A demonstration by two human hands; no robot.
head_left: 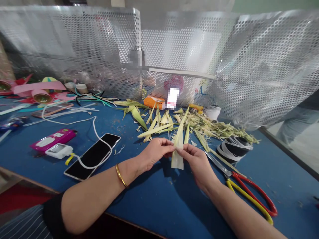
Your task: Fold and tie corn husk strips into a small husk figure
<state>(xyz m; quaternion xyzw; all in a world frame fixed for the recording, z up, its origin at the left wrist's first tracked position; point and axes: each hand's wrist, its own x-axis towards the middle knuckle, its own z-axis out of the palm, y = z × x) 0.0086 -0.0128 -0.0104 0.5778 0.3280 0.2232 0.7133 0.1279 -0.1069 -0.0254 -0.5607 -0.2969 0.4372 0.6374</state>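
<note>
Both my hands hold one pale green leaf strip [178, 141] upright over the blue table [154, 196]. My left hand [154, 152], with a gold bangle on its wrist, pinches the strip's left edge. My right hand [196, 161] pinches its right edge, fingers closed on it. The strip's wide cut end hangs below my fingers and its tip points away from me. Just beyond lies a heap of cut leaves and scraps [179, 124].
Red and yellow scissors [245, 191] lie right of my right hand, by a spool of white thread [233, 149]. A black phone [93, 156] with a white cable, a pink device [53, 139] and paper strips lie left. A perforated metal screen [174, 56] closes the back.
</note>
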